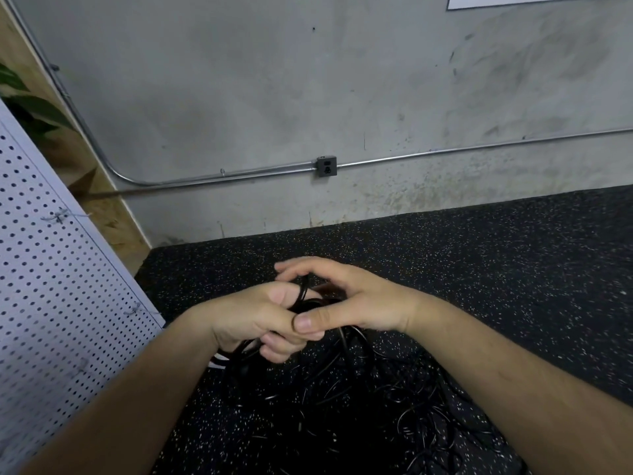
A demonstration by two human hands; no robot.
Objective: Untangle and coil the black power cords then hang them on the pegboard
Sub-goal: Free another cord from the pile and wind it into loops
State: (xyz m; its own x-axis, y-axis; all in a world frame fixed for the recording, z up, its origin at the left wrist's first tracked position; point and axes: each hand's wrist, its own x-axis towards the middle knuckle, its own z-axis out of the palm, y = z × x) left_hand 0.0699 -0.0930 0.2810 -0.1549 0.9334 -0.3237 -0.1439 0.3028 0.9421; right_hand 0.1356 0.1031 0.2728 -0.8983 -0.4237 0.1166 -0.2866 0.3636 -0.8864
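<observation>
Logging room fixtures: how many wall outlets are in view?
1: a grey outlet box on the concrete wall, mounted along the metal conduit. Others could be hidden behind the pegboard at left.

My left forearm (pixel 137 389) and right forearm (pixel 513 382) are bare along all the length that shows. My left grip (pixel 253 317) and right grip (pixel 356 299) are bare-handed too. Both thumbnails are short, rounded and plain. A faint short mark (pixel 502 373) lies on top of my right forearm.
</observation>
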